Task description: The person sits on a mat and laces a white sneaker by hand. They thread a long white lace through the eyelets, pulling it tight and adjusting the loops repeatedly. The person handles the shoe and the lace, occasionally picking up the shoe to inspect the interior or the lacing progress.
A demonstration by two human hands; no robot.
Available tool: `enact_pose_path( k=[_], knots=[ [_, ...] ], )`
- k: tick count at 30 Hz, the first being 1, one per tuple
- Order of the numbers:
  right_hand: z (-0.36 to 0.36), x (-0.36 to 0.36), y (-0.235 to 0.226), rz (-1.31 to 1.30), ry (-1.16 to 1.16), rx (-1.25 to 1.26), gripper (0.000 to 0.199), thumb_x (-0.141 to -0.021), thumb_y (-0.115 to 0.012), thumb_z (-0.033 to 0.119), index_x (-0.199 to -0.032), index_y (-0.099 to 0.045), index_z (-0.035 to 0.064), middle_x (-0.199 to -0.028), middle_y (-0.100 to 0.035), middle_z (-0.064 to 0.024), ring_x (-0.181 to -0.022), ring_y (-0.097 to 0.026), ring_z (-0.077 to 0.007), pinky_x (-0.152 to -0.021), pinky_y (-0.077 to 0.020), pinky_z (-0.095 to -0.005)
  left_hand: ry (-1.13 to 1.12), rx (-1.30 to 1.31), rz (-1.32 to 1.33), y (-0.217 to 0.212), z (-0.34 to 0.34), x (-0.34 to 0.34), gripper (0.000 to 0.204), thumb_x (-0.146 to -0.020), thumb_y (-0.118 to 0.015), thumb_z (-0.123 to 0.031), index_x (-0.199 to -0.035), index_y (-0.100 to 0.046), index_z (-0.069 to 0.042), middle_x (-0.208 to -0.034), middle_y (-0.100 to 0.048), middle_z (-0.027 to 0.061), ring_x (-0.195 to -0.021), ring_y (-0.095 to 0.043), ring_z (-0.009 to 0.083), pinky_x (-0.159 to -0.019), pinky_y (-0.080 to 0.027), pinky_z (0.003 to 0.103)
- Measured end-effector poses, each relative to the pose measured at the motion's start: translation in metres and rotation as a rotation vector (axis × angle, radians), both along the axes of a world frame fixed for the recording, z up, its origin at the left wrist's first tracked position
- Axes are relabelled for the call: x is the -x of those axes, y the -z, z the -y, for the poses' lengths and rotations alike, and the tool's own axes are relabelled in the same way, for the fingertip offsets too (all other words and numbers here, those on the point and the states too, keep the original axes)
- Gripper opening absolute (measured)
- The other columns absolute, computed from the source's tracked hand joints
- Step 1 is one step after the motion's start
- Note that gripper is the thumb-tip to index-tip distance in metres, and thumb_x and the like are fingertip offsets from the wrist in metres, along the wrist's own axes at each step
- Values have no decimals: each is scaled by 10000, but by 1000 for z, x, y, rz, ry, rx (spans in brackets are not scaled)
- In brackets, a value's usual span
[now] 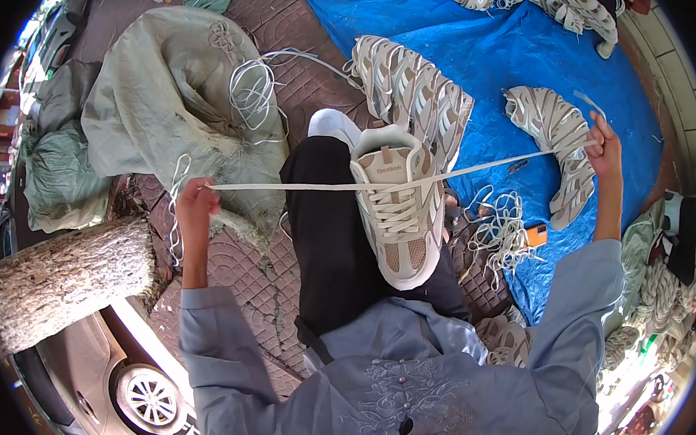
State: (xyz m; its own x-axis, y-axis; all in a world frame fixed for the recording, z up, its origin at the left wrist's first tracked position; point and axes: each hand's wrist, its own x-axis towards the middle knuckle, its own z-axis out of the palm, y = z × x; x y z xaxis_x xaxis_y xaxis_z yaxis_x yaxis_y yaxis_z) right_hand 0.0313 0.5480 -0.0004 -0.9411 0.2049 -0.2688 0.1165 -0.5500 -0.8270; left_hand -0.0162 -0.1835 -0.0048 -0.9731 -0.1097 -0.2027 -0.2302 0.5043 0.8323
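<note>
A beige and white sneaker (396, 212) rests on my lap, its toe towards me and its laces crossed over the tongue. Pulled taut above it, a flat cream shoelace (302, 187) runs out to both sides. At the left, my left hand (198, 199) is closed on one end, with a loose length hanging beside it. My right hand (605, 147), raised higher at the right, pinches the other end, and a short tail sticks up past its fingers. Both hands are well apart from the shoe.
Beyond the lap, rows of similar sneakers (410, 90) lie on a blue tarp (494, 51). Tangled laces (500, 231) sit right of my knees near a small orange object (536, 235). A pale sack (165, 87) and a tree trunk (73, 280) are at left; a parked car (100, 362) stands lower left.
</note>
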Motion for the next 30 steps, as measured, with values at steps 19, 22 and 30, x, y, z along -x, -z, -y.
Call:
enact_pose_path(
  k=[19, 22, 30],
  knots=[
    [-43, 8, -13, -178, 687, -354, 414, -834, -443, -26, -1215, -314, -126, -1189, -438, -248, -1097, -465, -332, -900, -445, -367, -744, -676, -412, -3, 261, 107, 220, -858, -431, -12, -1062, -408, 66, -980, -497, 170, -859, -530, 261, -784, -493, 373],
    [-63, 5, 11, -155, 721, -344, 419, -840, -441, -15, -1221, -304, -124, -1195, -432, -249, -1086, -474, -338, -890, -454, -370, -494, -826, -308, 40, 288, 78, 210, -836, -471, -36, -998, -471, 98, -880, -547, 158, -823, -555, 254, -813, -493, 363],
    [2, 28, -27, 1, 250, -856, 265, -811, -483, 73, -1033, -549, -56, -922, -611, -131, -736, -596, -159, -558, -439, -218, -606, -805, -338, 34, 261, 69, 221, -822, -515, -32, -998, -508, 103, -919, -567, 167, -865, -566, 248, -791, -500, 319]
  ],
)
